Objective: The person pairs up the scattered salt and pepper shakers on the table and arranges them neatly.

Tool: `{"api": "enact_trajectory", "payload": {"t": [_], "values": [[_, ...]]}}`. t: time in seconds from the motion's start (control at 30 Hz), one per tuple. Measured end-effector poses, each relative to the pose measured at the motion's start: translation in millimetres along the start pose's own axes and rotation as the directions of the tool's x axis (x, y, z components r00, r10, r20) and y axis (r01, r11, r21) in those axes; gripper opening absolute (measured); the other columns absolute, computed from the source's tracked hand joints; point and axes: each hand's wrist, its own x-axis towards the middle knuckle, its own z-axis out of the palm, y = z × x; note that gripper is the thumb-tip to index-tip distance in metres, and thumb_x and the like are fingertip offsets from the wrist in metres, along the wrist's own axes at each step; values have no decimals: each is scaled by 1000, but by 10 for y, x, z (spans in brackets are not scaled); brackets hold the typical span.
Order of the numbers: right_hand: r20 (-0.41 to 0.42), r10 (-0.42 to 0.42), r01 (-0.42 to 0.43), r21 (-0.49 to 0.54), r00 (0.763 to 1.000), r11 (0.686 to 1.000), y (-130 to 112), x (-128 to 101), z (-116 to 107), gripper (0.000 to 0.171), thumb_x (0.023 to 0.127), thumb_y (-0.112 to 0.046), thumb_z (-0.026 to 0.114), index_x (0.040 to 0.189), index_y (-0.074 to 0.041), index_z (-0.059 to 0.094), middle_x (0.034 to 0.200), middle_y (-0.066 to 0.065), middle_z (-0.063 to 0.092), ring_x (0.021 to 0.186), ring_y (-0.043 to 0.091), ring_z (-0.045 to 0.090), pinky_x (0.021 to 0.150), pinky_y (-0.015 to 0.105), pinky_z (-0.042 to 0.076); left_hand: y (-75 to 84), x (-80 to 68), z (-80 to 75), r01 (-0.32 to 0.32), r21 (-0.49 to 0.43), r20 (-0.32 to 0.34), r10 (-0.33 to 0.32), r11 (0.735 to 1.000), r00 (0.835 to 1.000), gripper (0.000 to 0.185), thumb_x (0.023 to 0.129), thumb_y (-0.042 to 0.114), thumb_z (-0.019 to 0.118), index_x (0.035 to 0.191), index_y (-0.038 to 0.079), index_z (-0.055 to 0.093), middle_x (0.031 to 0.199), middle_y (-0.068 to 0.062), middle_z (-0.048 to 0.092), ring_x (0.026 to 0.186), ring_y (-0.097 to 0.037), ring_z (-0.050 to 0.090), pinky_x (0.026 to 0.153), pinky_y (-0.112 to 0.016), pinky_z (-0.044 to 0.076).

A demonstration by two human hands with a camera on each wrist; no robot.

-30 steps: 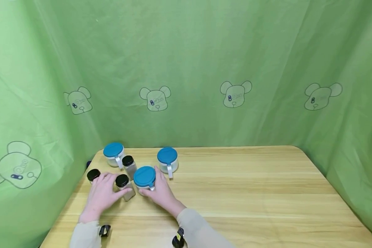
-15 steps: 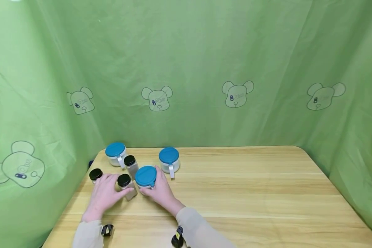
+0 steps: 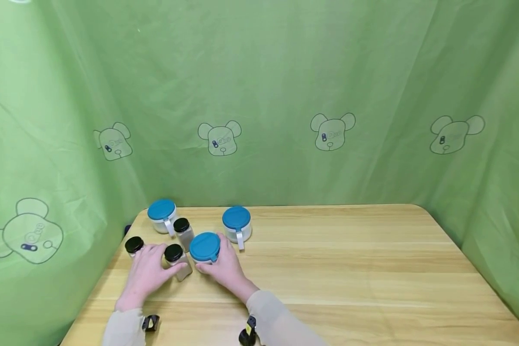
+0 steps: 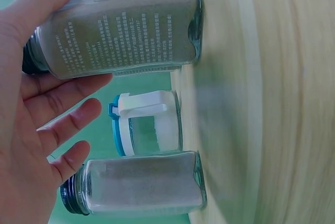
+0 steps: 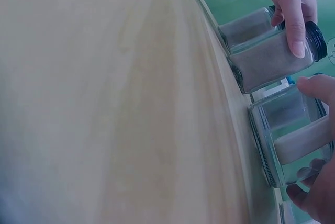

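My left hand (image 3: 163, 262) holds a black-lidded glass spice jar (image 3: 176, 260) of brown powder that stands on the wooden table (image 3: 337, 269). In the left wrist view the thumb and a finger lie on opposite sides of that jar (image 4: 120, 30). My right hand (image 3: 213, 257) grips a glass jar with a blue lid (image 3: 204, 247) right beside it. The right wrist view shows this jar (image 5: 288, 135) between thumb and fingers, with white powder inside and the spice jar (image 5: 272, 59) next to it.
Two more blue-lidded jars (image 3: 161, 215) (image 3: 236, 222) with white handles stand behind. A second black-lidded spice jar (image 3: 182, 231) is between them, and a third (image 3: 134, 245) sits by the table's left edge. Green cloth (image 3: 259, 96) encloses the table.
Both hands keep their holds on the same jars. Only the view has shifted slightly.
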Motion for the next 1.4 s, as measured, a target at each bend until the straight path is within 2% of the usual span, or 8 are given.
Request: {"api": "enact_trajectory", "payload": {"t": [0.43, 0.6, 0.8, 1.0, 1.4], "values": [[-2, -21, 21, -24, 1000, 999, -9, -21, -58, 97, 72, -36, 86, 147, -5, 32, 143, 16, 47, 130, 32, 51, 106, 50, 46, 28, 3, -13, 7, -10, 3, -7, 1000, 1000, 79, 78, 61, 71, 123, -4, 60, 122, -24, 64, 119, -41, 53, 108, -60, 30], [-4, -42, 41, -26, 999, 999, -27, -35, -88, 97, 72, -37, 86, 146, -4, 33, 141, 17, 48, 128, 32, 52, 105, 50, 46, 26, 4, 5, 8, 7, -22, -7, 1000, 1000, 78, 77, 60, 73, 121, -3, 61, 120, -24, 65, 117, -42, 54, 103, -61, 33], [-1, -51, 51, -61, 999, 997, -40, -46, -121, 96, 72, -39, 85, 146, -5, 33, 141, 17, 48, 129, 31, 51, 105, 50, 46, 34, 6, 18, -8, 13, -53, 8, 1000, 999, 72, 74, 58, 76, 114, -1, 65, 114, -20, 68, 110, -37, 57, 94, -52, 36], [-2, -56, 55, -78, 998, 995, -46, -69, -150, 96, 72, -39, 85, 146, -6, 33, 140, 16, 49, 129, 31, 52, 105, 50, 46, 52, -2, 2, -13, 12, -64, 14, 1000, 998, 70, 73, 59, 77, 110, 1, 66, 112, -18, 69, 109, -36, 57, 92, -49, 35], [-5, -28, 28, -28, 1000, 999, -53, -157, -227, 96, 72, -39, 86, 146, -10, 33, 140, 14, 50, 128, 31, 53, 104, 50, 47, 71, -1, -29, -32, 19, -84, 34, 999, 996, 69, 72, 59, 77, 109, 2, 66, 110, -18, 70, 109, -36, 57, 92, -49, 36]]}}
